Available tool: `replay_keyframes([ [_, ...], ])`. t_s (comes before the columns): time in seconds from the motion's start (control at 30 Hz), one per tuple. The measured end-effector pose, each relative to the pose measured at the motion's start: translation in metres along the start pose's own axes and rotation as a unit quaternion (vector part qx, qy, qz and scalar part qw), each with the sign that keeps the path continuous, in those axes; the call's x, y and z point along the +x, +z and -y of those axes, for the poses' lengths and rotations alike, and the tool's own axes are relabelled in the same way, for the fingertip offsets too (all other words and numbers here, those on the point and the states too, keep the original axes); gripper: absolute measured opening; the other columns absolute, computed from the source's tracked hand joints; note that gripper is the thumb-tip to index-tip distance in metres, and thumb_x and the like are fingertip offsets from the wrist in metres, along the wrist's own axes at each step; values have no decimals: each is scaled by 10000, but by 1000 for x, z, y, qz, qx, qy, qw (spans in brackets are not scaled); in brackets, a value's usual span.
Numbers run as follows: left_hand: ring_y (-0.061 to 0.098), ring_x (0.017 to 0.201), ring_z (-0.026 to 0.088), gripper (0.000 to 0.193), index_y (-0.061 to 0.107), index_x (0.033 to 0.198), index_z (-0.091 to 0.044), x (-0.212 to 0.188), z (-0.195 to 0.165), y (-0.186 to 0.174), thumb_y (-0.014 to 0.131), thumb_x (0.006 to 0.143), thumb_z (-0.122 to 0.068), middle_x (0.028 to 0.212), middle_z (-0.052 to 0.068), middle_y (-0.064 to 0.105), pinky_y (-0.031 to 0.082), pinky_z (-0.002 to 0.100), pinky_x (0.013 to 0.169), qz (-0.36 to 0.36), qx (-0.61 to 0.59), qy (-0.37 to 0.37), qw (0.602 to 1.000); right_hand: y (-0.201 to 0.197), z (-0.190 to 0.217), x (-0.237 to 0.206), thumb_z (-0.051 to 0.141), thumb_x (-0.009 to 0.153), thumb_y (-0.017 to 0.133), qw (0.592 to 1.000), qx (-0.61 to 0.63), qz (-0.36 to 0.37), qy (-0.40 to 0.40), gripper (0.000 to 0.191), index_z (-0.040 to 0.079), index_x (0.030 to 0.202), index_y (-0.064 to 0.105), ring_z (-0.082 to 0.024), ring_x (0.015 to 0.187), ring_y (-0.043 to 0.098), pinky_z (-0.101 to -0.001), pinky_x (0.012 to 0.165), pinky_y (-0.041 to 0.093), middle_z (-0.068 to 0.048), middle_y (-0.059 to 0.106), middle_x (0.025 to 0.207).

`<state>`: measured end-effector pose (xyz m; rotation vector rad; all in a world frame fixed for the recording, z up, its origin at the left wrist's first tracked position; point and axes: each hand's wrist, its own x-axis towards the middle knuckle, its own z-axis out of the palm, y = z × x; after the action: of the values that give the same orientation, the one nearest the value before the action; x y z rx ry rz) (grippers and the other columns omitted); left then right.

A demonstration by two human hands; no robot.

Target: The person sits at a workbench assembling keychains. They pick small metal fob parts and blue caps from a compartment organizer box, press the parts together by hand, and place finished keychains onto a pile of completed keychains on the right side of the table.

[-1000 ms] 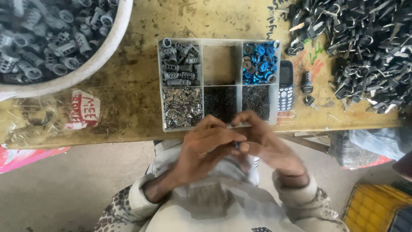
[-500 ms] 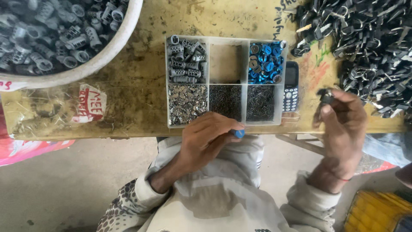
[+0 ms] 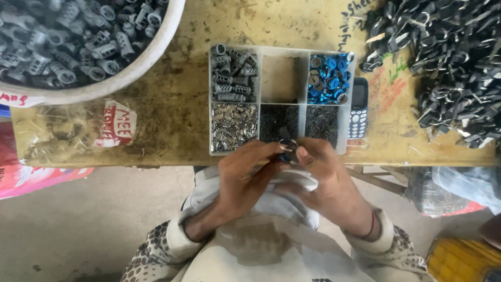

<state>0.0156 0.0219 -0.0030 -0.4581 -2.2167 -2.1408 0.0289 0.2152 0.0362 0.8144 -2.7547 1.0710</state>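
Note:
My left hand and my right hand meet just below the front edge of the worn table. Between their fingertips they pinch a small metal ring part with a blue piece. Right above the hands sits a clear compartment tray holding grey cylinders, blue round caps, shiny metal bits and dark small parts; its upper middle cell is bare.
A white basin of grey metal cylinders fills the top left. A heap of black metal parts lies at the top right. A small keypad phone rests beside the tray. Bags and a yellow crate sit on the floor to the right.
My right hand went out to the black heap at the right, then came back to the left hand with a part. Both hands now pinch the small piece together.

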Motion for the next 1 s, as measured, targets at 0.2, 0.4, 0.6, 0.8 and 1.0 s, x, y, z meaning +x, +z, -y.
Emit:
replay_keyframes([
  [0.2,673,727,144,146,720,1087,-68,-10,5,-6,768,949,-60,865,74,717,541,288,636,123,-15,-27,992,-57,6,46,144,761,852,962,161,220,1,543,12,1185,541,-297,919,687,-395,743,572,-165,663,1117],
  [0.4,672,556,113,77,720,999,-89,-8,6,-33,650,1025,-106,714,28,713,509,253,469,37,19,-85,996,-54,-35,60,165,835,801,806,500,-317,1,356,47,1118,620,-257,863,680,-377,709,566,-118,679,1055],
  [0.6,711,674,266,147,708,1027,-63,20,-11,-43,699,919,-161,866,83,742,546,404,534,35,362,-72,929,-15,-25,50,186,909,749,992,-38,80,93,182,82,1051,700,-217,808,673,-360,675,560,-71,695,994],
  [0.8,723,807,278,112,665,1021,-56,26,-3,-40,637,917,-87,967,91,729,557,459,589,132,447,-142,873,2,-26,57,158,895,691,980,-138,135,55,132,41,934,642,-326,868,647,-461,670,518,-125,600,921],
  [1.0,714,825,306,27,600,914,-65,27,-6,-43,618,920,-85,922,98,701,546,471,586,135,452,-93,877,4,-35,52,123,913,655,973,-136,166,81,96,35,950,643,-325,818,647,-459,644,523,-119,600,944],
])
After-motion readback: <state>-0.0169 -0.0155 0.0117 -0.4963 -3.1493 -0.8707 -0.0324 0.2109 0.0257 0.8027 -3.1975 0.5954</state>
